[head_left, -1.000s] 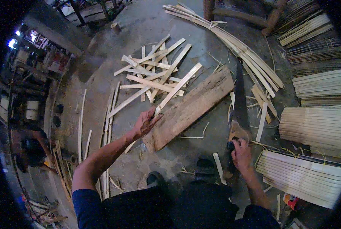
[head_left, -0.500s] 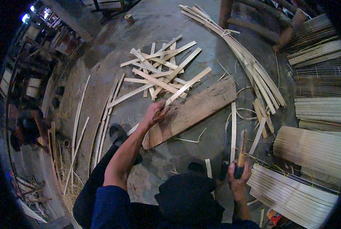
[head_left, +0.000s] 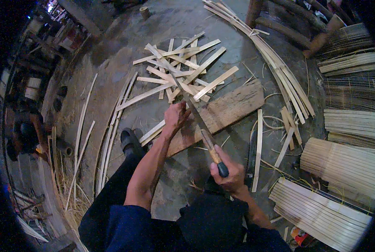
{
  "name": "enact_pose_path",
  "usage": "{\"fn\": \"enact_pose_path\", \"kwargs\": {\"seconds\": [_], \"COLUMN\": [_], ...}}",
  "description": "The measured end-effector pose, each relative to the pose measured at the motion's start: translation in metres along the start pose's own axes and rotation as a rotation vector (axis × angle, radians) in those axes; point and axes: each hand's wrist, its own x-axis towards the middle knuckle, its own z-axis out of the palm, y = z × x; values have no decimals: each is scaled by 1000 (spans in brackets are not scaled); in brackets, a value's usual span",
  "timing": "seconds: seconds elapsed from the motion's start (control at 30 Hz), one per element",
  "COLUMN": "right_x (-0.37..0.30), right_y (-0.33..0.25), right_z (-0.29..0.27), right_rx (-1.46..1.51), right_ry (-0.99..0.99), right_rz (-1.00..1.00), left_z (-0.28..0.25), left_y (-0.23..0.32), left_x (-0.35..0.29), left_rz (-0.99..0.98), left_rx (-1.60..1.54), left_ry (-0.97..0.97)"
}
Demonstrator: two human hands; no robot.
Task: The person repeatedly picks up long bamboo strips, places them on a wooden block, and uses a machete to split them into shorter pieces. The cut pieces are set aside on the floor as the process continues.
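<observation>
In my right hand (head_left: 229,172) is a long-bladed knife (head_left: 196,112) with a wooden handle and dark butt, its blade angled away over the plank and the strips. My left hand (head_left: 177,115) is closed beside the blade, above the near-left part of the wooden plank (head_left: 233,103). What its fingers hold is hidden. Pale flat strips, apparently bamboo (head_left: 153,132), lie by my left wrist, partly covered by it. Past the plank, a loose crisscross pile of cut strips (head_left: 170,53) spreads on the floor. One strip (head_left: 216,82) rests at its near-right side.
A bundle of long strips (head_left: 275,67) curves along the right. Stacked slatted panels (head_left: 343,168) stand at far right. A dark tool, seemingly a sheathed blade (head_left: 251,153), lies near a strip. More long strips (head_left: 116,130) lie left; another person (head_left: 30,130) is at far left.
My right hand has swung the knife inward from the right, across the plank beside my left hand. The strip formerly in my left hand now lies at the pile's near-right side.
</observation>
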Motion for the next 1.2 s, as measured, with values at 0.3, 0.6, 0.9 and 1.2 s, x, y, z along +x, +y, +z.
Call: {"fn": "enact_pose_path", "kwargs": {"seconds": [0.3,0.6,0.9,1.2], "right_x": [-59,-2,34,-69], "right_y": [9,5,5,12], "right_z": [-43,-10,6,-57], "right_rx": [18,49,-15,-1], "right_ry": [-88,-50,-125,-172], "right_rz": [-4,26,13,4], "left_z": [1,-1,10,4], "left_y": [-2,-3,-3,-37], "left_x": [-3,4,5,2], "left_rz": [31,69,8,18], "left_rx": [-265,-155,-178,-43], "left_ry": [189,235,196,101]}}
